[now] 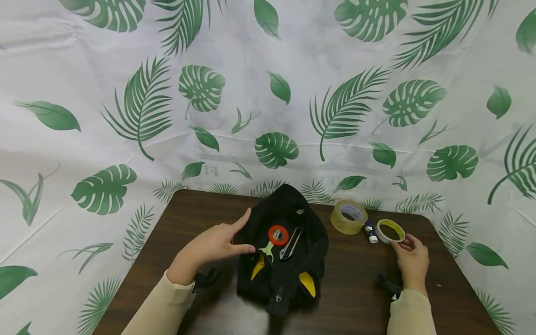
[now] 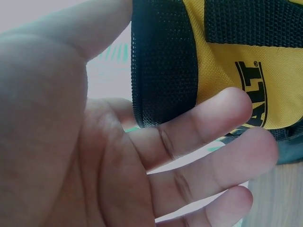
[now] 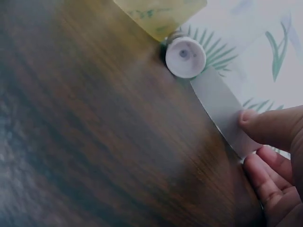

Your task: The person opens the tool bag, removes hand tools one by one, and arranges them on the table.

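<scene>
A black bag with yellow patches stands open, holding a red-orange roll, light-green-handled scissors and a cutter knife. My left hand holds its left rim between thumb and index finger; the other fingers spread beside its yellow side, the index partly hidden behind the rim. At the right, my right hand grips the near right edge of a white tape roll. In the right wrist view, the thumb presses the roll's pale outer face, with curled fingers beside it.
A clear yellowish tape roll and a glue stick with a white cap lie between the bag and the white roll. The brown table meets a leaf-patterned sheet along its back edge.
</scene>
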Demonstrator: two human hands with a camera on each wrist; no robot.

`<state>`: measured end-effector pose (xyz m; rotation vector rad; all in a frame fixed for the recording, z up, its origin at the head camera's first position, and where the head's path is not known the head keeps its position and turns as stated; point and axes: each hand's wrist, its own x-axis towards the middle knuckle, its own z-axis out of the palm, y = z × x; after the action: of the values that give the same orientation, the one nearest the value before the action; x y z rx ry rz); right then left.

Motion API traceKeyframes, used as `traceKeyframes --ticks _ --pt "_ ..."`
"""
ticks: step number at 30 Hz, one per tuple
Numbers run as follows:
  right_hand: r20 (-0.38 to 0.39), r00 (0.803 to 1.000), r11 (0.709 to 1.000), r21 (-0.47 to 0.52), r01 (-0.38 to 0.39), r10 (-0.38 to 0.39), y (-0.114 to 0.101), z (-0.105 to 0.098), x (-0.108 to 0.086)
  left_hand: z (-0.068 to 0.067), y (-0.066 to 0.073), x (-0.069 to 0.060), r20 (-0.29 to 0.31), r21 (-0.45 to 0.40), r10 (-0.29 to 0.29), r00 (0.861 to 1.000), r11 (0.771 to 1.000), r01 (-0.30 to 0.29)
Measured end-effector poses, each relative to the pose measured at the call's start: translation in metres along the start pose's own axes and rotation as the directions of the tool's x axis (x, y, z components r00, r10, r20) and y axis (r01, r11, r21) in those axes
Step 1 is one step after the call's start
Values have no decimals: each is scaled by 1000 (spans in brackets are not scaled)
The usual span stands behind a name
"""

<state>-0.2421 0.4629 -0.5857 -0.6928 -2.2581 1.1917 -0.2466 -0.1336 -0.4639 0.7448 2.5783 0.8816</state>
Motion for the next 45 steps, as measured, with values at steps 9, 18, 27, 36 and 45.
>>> traceKeyframes --ticks 9,18,27,36,45 --pt "17 999 990 135 -43 41 7 3 -1 4 -6 -1 -4 -5 -15 1000 1000 15" --pt "-239 926 956 -57 286 -291 -47 -15 -9 1 -3 -1 -17 12 -1 1000 1000 1" --pt "-231 868 888 38 459 -439 -127 -39 -31 2 -4 0 -24 9 -3 1000 1000 3" --pt "-172 833 841 37 539 -526 -169 -40 -55 4 0 1 -62 46 -41 997 998 44" --pt "133 798 768 400 499 -588 -232 -36 -122 5 1 1 -73 46 -59 996 997 62"
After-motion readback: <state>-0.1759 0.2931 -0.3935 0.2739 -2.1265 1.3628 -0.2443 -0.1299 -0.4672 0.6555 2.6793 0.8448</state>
